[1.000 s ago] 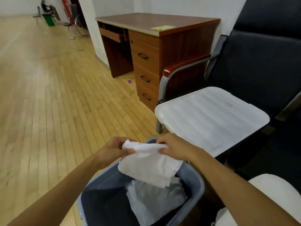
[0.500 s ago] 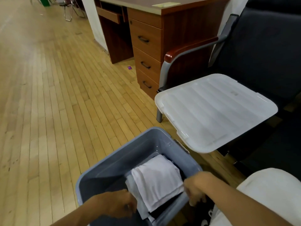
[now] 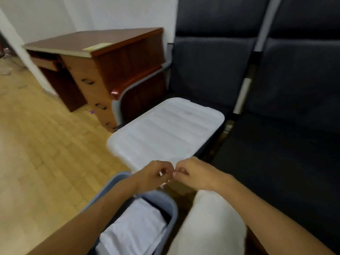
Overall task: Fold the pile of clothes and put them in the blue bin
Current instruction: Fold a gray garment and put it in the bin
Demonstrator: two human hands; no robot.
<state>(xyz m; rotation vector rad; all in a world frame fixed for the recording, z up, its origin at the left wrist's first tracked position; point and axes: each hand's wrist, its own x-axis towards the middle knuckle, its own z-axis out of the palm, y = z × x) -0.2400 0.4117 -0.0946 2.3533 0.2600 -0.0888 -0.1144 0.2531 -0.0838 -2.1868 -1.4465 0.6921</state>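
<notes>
The blue bin [image 3: 173, 208] stands on the floor at the bottom of the view, with folded white clothes [image 3: 136, 229] lying inside it. My left hand [image 3: 153, 175] and my right hand [image 3: 195, 173] are raised above the bin's far rim, fingertips touching each other. Both have curled fingers and I see no cloth in them. They hover just in front of the near edge of the white bin lid [image 3: 165, 131].
The lid rests on the seat of a dark chair [image 3: 211, 67] with a wooden armrest [image 3: 132, 83]. A second dark seat [image 3: 285, 144] is to the right. A brown desk [image 3: 114, 57] with drawers stands behind. My white-trousered leg [image 3: 211, 227] is beside the bin. Wooden floor [image 3: 46, 153] lies left.
The folded white garment went into the bin and both hands let go. The hands then rose out of the bin and met above its far rim. The view swung right.
</notes>
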